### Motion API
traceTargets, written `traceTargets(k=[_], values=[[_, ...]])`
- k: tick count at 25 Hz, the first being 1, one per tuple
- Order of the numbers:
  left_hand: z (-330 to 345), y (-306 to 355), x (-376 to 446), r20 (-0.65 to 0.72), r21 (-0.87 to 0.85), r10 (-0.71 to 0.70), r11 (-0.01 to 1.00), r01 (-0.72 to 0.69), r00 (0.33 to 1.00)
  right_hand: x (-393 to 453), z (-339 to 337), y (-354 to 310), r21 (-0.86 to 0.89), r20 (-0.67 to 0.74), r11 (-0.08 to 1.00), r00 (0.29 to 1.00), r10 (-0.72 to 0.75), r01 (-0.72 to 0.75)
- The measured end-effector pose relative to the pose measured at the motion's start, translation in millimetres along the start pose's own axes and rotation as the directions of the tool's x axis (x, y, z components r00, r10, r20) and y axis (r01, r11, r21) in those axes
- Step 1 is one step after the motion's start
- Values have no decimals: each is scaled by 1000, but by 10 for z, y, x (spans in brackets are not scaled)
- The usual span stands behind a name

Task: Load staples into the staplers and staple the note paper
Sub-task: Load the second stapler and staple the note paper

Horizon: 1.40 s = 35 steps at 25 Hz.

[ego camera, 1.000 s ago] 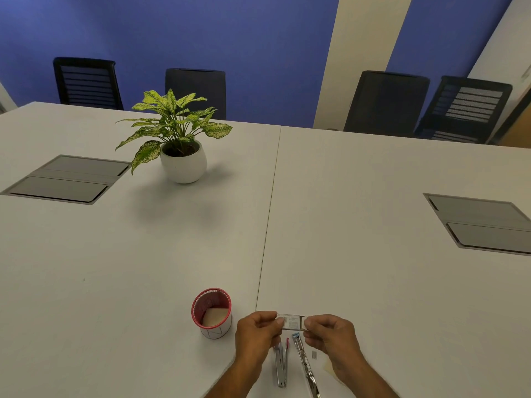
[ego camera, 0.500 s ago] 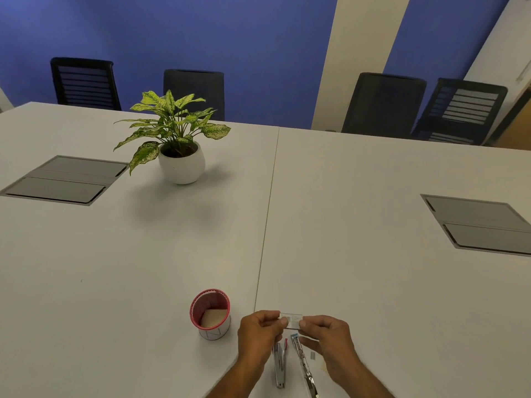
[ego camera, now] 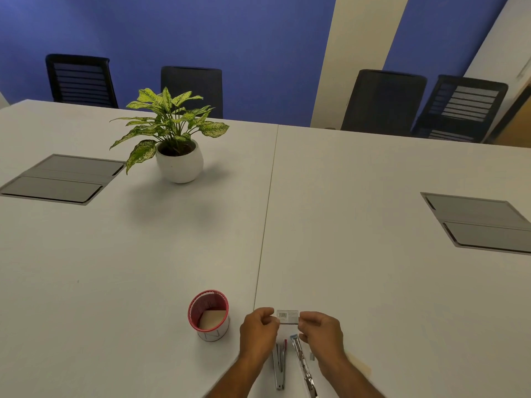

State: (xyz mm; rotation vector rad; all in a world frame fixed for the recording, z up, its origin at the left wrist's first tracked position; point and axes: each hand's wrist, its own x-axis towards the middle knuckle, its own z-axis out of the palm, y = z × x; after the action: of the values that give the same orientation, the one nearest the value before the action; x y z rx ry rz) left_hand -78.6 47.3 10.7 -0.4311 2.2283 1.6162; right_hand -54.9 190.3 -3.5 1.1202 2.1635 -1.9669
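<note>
Two staplers lie at the near edge of the table, between the forearms: a red-tipped stapler (ego camera: 280, 366) swung open lengthwise, and just right of it a blue-tipped stapler (ego camera: 301, 366), also open, its metal channel running off the bottom of the view. A small grey strip of staples (ego camera: 312, 356) rests beside the blue-tipped one, partly behind the right wrist, with a faint yellowish note paper (ego camera: 357, 366) lying flat further right, also near that edge.

Just above the staplers, the left hand (ego camera: 258, 331) and right hand (ego camera: 321, 331) hold a small staple box (ego camera: 287, 316) between them, each with fingers curled and pinching one short end; the barcoded face is up. I judge the box to be light, thin card that crushes easily, so the end pinch suits it, and the sleeve should be slid rather than squeezed. The staple strips inside are likely brittle and snap if bent, so they are best taken by their long sides. Whether the box is open yet cannot be told.

Left of the hands stands a red mesh pen cup (ego camera: 209, 317), holding what looks like a pale block of paper; nothing else shows inside.

Toward the far left part of the table, a white pot (ego camera: 179, 165) holds a leafy green plant (ego camera: 169, 122).
</note>
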Motion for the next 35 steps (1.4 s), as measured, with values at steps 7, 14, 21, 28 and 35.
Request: traceTargets(k=[7,14,21,28,35], values=[[-8,-1,118,182,61,-134,990,125,974,68,36,13,-364,243,931,967,70,24],[41,-63,194,244,142,-187,978,156,952,126,84,44,-514,383,855,911,156,69],[44,-109,193,154,109,-137,987,121,978,-61,-35,44,-714,185,677,981,-64,178],[54,-182,133,26,24,-38,999,38,999,-299,-151,213,-886,168,452,981,99,106],[113,-162,-7,62,-212,-96,971,107,993,-343,-206,233,-824,142,555,990,5,115]])
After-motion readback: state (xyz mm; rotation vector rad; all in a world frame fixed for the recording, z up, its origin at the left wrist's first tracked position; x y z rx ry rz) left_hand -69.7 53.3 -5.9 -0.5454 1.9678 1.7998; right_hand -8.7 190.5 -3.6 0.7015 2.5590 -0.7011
